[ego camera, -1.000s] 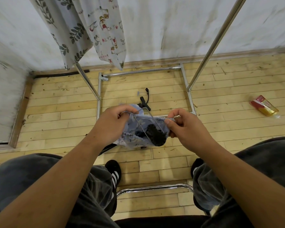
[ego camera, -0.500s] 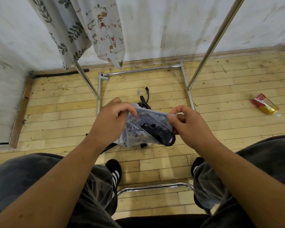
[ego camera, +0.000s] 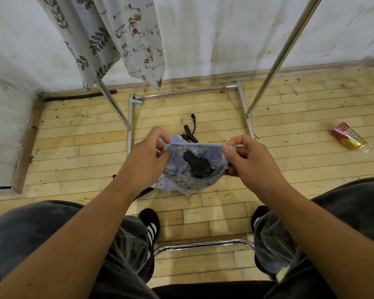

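I hold a small pale blue patterned cloth (ego camera: 181, 180) stretched between both hands above the wooden floor. My left hand (ego camera: 147, 160) pinches its upper left edge and my right hand (ego camera: 248, 157) pinches its upper right edge, so the top hem is taut. A black clump (ego camera: 198, 164) shows in the middle of the cloth; what it is I cannot tell. The lower part of the cloth hangs loose.
A chrome clothes rack (ego camera: 190, 91) stands ahead by the wall, with two patterned fabrics (ego camera: 125, 39) hanging from it. A black clip and cord (ego camera: 191, 130) lie on the floor inside its base. A red and gold packet (ego camera: 347, 137) lies at right. My knees and shoes flank a chrome chair bar (ego camera: 203, 244).
My hands have moved apart and pulled the cloth's top edge straight. The thin wire hanger seen a second ago is no longer visible, and the black clump now sits mid-cloth.
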The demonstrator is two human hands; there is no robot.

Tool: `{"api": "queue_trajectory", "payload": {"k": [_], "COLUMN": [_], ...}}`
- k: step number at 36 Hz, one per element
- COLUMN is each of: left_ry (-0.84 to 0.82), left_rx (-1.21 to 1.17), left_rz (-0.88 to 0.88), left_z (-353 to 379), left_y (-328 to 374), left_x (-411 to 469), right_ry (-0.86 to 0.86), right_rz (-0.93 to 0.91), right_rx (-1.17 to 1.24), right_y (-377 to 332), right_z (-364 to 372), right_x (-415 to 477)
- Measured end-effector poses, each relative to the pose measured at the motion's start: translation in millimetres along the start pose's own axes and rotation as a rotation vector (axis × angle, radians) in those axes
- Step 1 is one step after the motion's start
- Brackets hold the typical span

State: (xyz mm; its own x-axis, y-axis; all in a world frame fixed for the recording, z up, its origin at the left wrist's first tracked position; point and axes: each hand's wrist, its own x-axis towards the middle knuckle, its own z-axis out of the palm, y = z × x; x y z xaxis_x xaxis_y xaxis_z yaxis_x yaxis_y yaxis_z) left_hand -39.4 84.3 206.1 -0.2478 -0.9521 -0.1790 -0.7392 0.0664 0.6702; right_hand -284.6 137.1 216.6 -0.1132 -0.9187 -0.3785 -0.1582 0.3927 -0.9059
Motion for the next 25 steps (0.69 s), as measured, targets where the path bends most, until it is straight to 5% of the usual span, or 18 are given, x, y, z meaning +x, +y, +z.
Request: {"api": "queue_trajectory", "payload": {"k": [10, 13, 25], "left_ry": [-0.006, -0.073, -0.288], "left_rx": [0.005, -0.157, -0.243], "left_rz": [-0.368, -0.486, -0.406], "left_z": [-3.1, -1.1, 2.4], "left_y": [-7.8, -9.3, 2.4], "left_x": [2.8, 1.3, -1.5], "right_ry": [0.0, -0.026, -0.117], "right_rz": [-0.038, -0.051, -0.074], "right_rx": [0.011, -0.005, -0.001], "right_y": [-0.8, -0.9, -0.8], "right_z": [-0.7, -0.9, -2.3], "right_x": [-0.5, -1.9, -3.8]}}
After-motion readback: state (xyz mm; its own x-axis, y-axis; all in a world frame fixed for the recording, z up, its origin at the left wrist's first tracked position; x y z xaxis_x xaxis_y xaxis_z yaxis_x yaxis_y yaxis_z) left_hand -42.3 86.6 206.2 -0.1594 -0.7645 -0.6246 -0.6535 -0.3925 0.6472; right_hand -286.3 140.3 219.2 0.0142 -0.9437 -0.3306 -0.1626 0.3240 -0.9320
